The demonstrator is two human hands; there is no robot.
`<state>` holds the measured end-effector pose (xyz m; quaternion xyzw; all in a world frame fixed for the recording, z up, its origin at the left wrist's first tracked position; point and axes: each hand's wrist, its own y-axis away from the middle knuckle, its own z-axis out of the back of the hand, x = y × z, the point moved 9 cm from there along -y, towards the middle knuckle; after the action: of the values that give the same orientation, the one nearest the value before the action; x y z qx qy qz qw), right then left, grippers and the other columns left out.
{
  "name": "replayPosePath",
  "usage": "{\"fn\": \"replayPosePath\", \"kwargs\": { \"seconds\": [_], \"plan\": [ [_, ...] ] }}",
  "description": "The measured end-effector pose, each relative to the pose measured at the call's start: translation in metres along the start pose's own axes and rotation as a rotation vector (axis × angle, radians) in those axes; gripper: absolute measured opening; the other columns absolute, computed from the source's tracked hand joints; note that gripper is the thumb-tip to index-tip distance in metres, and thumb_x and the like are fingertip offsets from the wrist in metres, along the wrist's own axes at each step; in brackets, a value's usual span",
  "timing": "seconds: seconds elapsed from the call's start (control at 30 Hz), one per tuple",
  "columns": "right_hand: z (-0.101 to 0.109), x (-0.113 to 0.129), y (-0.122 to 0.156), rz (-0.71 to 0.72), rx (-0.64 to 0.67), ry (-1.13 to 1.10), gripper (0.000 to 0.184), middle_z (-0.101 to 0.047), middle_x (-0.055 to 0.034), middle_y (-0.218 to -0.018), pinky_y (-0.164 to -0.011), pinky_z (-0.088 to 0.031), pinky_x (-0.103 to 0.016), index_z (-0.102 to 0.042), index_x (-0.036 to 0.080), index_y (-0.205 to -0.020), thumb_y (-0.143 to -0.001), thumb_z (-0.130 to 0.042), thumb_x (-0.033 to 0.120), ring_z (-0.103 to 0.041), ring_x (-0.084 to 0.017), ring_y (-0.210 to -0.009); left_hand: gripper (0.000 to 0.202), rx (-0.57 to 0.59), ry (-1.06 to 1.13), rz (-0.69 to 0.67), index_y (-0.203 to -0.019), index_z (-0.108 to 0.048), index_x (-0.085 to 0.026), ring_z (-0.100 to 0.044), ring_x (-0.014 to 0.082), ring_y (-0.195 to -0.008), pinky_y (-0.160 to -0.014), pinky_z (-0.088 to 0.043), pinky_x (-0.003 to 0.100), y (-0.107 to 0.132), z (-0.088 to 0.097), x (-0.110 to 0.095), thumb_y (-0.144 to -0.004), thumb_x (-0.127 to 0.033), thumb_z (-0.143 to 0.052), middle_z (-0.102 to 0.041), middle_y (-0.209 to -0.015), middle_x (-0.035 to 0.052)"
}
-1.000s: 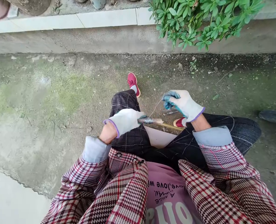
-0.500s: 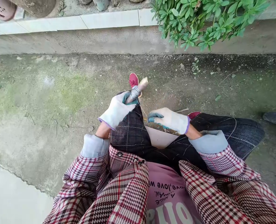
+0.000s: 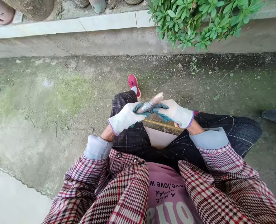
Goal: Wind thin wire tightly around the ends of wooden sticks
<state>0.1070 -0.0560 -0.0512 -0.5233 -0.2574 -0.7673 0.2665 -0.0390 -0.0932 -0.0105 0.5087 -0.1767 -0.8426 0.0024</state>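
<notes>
I sit with both gloved hands meeting above my knees. My left hand, in a white glove with a teal palm, is closed round a short pale stick wound with grey wire. My right hand, gloved the same way, has its fingers curled onto the wound part of that stick from the right. The stick's bare pale tip points up and away past both hands. Below the hands a thin yellowish rod crosses between my legs over a pale board.
Mossy concrete ground spreads to the left and ahead. A low concrete kerb runs across the top, with a leafy green bush hanging over it at upper right. My red shoe rests ahead. A dark object lies at the right edge.
My left hand brought the wire-wound stick back down from over my left knee toward the middle. My right hand rose from my lap and closed onto it.
</notes>
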Motion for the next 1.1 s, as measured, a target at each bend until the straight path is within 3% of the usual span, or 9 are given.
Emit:
{"fn": "replayPosePath", "kwargs": {
  "seconds": [0.17,0.3,0.43,0.57,0.67,0.73,0.9,1.1],
  "plan": [
    [-0.021,0.011,0.006,0.030,0.056,0.052,0.027,-0.076,-0.0046,-0.085,-0.077,-0.049,-0.031,-0.074,0.019,-0.087,-0.093,-0.056,0.037,-0.066,-0.020,-0.077,0.019,-0.079,0.273,0.211,-0.081,-0.062,-0.019,-0.040,0.0061,-0.042,-0.037,-0.030,0.020,0.001,0.002,0.017,-0.074,-0.028,-0.076,-0.052,-0.058,-0.0066],
    [-0.015,0.020,0.007,0.057,-0.002,0.074,0.025,-0.077,-0.0043,-0.088,-0.078,-0.047,-0.031,-0.075,0.019,-0.091,-0.095,-0.056,0.035,-0.067,-0.019,-0.080,0.028,-0.110,0.478,0.211,-0.098,-0.067,-0.018,-0.039,0.0048,-0.039,-0.035,-0.031,0.019,-0.001,-0.002,0.023,-0.077,-0.034,-0.077,-0.054,-0.060,-0.0080],
    [-0.011,0.020,0.004,0.031,0.000,-0.168,0.027,-0.072,-0.0026,-0.076,-0.074,-0.050,-0.031,-0.070,0.019,-0.080,-0.094,-0.057,0.038,-0.064,-0.018,-0.071,0.039,-0.040,0.605,0.206,-0.108,-0.067,-0.019,-0.034,0.0038,-0.035,-0.033,-0.029,0.018,0.001,-0.006,0.016,-0.077,-0.038,-0.080,-0.048,-0.055,-0.0112],
    [-0.010,0.008,0.003,-0.100,-0.001,-0.434,0.025,-0.071,-0.0018,-0.075,-0.063,-0.052,-0.030,-0.071,0.019,-0.087,-0.081,-0.072,0.043,-0.062,-0.016,-0.063,0.040,-0.069,0.582,0.173,-0.104,-0.068,-0.018,-0.034,0.0033,-0.033,-0.033,-0.029,0.018,0.007,0.001,0.001,-0.073,-0.038,-0.082,-0.049,-0.052,-0.0108],
    [-0.007,-0.004,0.008,-0.227,-0.051,-0.432,0.029,-0.065,0.0009,-0.066,-0.048,-0.043,-0.026,-0.072,0.018,-0.088,-0.077,-0.074,0.045,-0.054,-0.013,-0.053,0.039,-0.123,0.616,0.152,-0.101,-0.066,-0.018,-0.033,0.0035,-0.033,-0.032,-0.029,0.019,0.008,0.009,-0.004,-0.071,-0.038,-0.081,-0.048,-0.051,-0.0115],
    [-0.001,-0.002,0.009,-0.206,-0.081,-0.357,0.030,-0.060,0.0025,-0.061,-0.045,-0.037,-0.024,-0.073,0.018,-0.084,-0.081,-0.071,0.048,-0.048,-0.011,-0.050,0.039,-0.151,0.639,0.153,-0.100,-0.064,-0.019,-0.032,0.0038,-0.034,-0.032,-0.027,0.019,0.006,0.014,-0.003,-0.069,-0.039,-0.080,-0.046,-0.051,-0.0127],
    [0.008,0.021,0.010,-0.007,-0.097,-0.154,0.027,-0.072,-0.0015,-0.076,-0.059,-0.046,-0.028,-0.077,0.021,-0.083,-0.087,-0.066,0.045,-0.058,-0.016,-0.065,0.036,-0.188,0.660,0.180,-0.095,-0.059,-0.021,-0.031,0.0046,-0.036,-0.032,-0.024,0.022,0.000,0.023,0.008,-0.069,-0.039,-0.074,-0.042,-0.052,-0.0122],
    [0.014,0.028,0.018,-0.014,-0.212,-0.099,0.024,-0.078,-0.0033,-0.087,-0.080,-0.055,-0.036,-0.075,0.021,-0.085,-0.089,-0.065,0.042,-0.068,-0.023,-0.083,0.039,-0.161,0.680,0.144,-0.092,-0.056,-0.022,-0.029,0.0041,-0.037,-0.032,-0.022,0.022,0.002,0.023,0.008,-0.068,-0.040,-0.080,-0.042,-0.054,-0.0119]
  ]
}}
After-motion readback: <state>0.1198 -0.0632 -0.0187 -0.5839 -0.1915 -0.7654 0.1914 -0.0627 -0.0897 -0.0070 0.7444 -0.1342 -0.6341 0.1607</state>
